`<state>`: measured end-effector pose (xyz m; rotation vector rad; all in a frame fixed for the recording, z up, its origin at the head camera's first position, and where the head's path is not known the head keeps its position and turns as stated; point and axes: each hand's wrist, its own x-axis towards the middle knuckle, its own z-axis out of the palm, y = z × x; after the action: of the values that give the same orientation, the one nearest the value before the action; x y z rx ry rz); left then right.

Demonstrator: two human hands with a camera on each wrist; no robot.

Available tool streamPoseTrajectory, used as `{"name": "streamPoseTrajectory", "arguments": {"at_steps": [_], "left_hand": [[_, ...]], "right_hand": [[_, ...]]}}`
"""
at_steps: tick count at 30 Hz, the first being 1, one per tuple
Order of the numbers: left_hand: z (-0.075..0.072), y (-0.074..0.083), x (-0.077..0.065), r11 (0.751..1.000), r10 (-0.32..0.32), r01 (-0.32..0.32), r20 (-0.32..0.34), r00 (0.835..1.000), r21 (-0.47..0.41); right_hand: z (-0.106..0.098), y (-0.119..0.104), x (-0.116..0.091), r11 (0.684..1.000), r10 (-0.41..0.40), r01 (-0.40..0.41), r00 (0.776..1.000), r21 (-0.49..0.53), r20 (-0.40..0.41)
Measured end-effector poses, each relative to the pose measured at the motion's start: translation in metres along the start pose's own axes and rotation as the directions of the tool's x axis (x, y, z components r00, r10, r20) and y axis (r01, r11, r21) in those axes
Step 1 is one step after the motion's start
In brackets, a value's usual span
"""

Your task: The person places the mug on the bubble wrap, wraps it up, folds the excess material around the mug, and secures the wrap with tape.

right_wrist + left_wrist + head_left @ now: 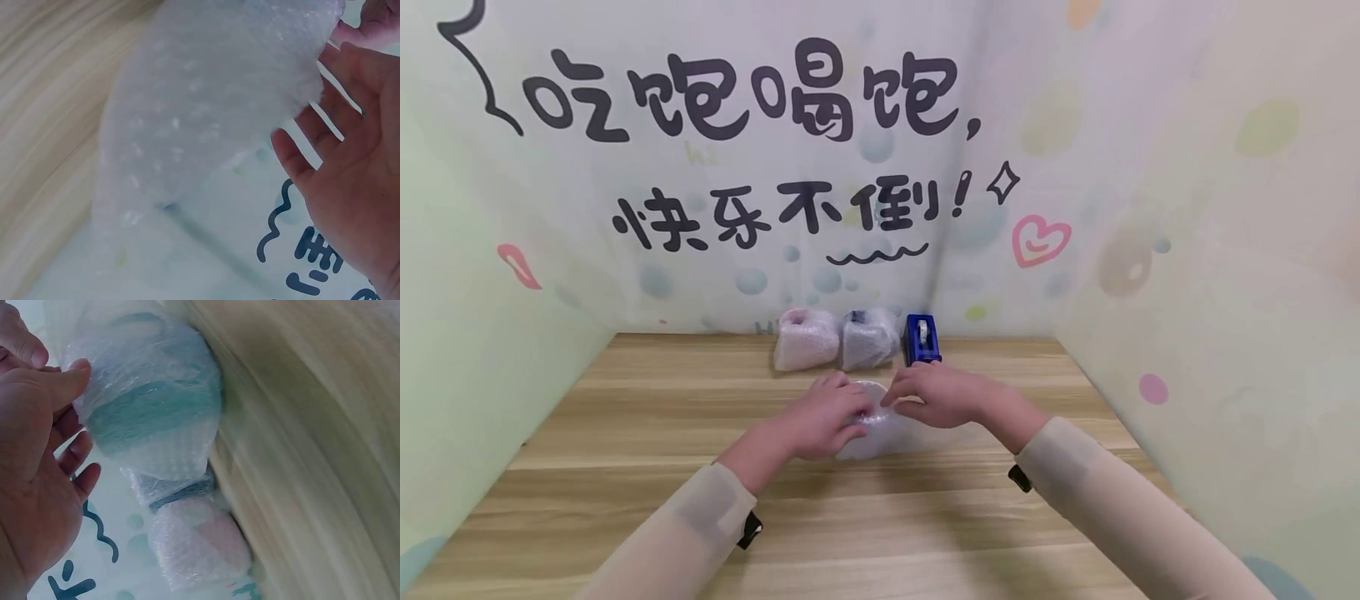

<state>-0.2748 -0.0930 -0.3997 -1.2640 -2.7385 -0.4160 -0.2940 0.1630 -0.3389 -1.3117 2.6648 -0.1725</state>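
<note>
A bubble-wrapped item [880,435] stands on the table between my hands. In the left wrist view, a teal band shows through its bubble wrap [153,415]; what is inside cannot be made out. My left hand [829,417] pinches the wrap at the top edge, thumb on the near side and some fingers hidden behind it. From the other side, my right hand [936,395] reaches to the same edge, its fingers [322,128] loosely bent and touching the plastic. A loose flap of bubble wrap [165,134] spreads out on the right.
Two more bubble-wrapped items, one pinkish [807,343] and one greyish [870,342], stand at the back of the wooden table [647,433]. Beside them is a blue tape dispenser [922,340]. A printed wall [737,275] rises behind the table, with walls on both sides.
</note>
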Motion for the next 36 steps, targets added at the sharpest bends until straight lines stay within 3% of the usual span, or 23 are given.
{"name": "streamPoseTrajectory", "arguments": {"at_steps": [6,10,15,17,20,22,25,30,33,36], "left_hand": [[-0.011,0.0,0.001,0.999,-0.039,0.041,0.098,0.994,-0.022],[-0.02,-0.007,0.002,0.999,-0.049,0.048,0.142,0.989,0.01],[-0.02,-0.024,0.003,0.999,0.014,-0.019,0.096,0.995,0.044],[-0.017,-0.031,0.004,0.997,0.065,-0.067,0.061,0.996,0.034],[-0.013,-0.039,0.003,0.996,0.087,-0.086,0.034,0.996,-0.018],[-0.011,-0.04,0.001,0.996,0.049,-0.046,0.039,0.998,-0.071],[-0.007,-0.038,-0.002,0.988,-0.03,0.037,0.048,0.998,-0.147],[-0.002,-0.029,0.003,0.986,-0.068,0.064,-0.021,0.997,-0.151],[0.0,-0.025,0.008,0.992,-0.068,0.062,-0.053,0.996,-0.106],[-0.001,-0.022,0.011,0.994,-0.076,0.071,-0.06,0.995,-0.087]], "right_hand": [[-0.003,-0.004,0.0,0.994,0.03,-0.04,0.994,0.098,0.103],[-0.001,-0.008,0.001,0.995,0.01,-0.023,0.991,0.094,0.136],[0.008,-0.012,0.006,0.996,-0.079,0.08,0.995,-0.025,0.064],[0.014,-0.012,0.009,0.991,-0.105,0.106,0.994,-0.079,0.019],[0.027,-0.011,0.012,0.981,-0.138,0.127,0.988,-0.146,-0.069],[0.037,-0.01,0.015,0.973,-0.173,0.145,0.973,-0.181,-0.151],[0.054,-0.006,0.017,0.961,-0.215,0.15,0.933,-0.231,-0.29],[0.074,-0.005,0.014,0.945,-0.25,0.118,0.861,-0.305,-0.443],[0.077,-0.013,0.004,0.918,-0.309,0.13,0.826,-0.374,-0.471],[0.077,-0.024,-0.01,0.865,-0.414,0.199,0.802,-0.461,-0.43]]}}
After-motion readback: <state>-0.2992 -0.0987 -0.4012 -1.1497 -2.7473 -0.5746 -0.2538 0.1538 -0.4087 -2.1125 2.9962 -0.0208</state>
